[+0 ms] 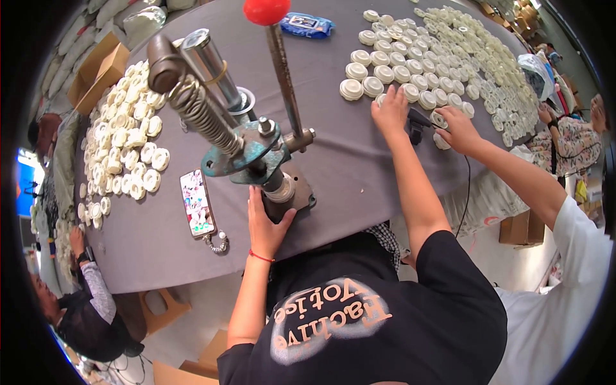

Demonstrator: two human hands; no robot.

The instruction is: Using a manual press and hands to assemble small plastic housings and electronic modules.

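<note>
A hand press (256, 151) with a red-knobbed lever and a coil spring stands in front of me. A white round plastic piece (281, 190) sits at its lower die. My left hand (265, 228) is beside the press base, thumb and fingers apart, close to that piece. My right hand (390, 115) reaches out to the near edge of a group of white round plastic pieces (401, 72), fingers extended over one; the fingertips are partly hidden. Right of it, another person's hand (457, 130) touches a white piece. A small black device (417, 125) with a cable lies between these two hands.
A phone (197, 203) with a beaded strap lies left of the press. Beyond it is a heap of cream plastic pieces (125, 138) near a cardboard box (98, 72). A blue packet (307, 25) lies at the back. Clear pieces (478, 54) spread across the right. Another person sits at left.
</note>
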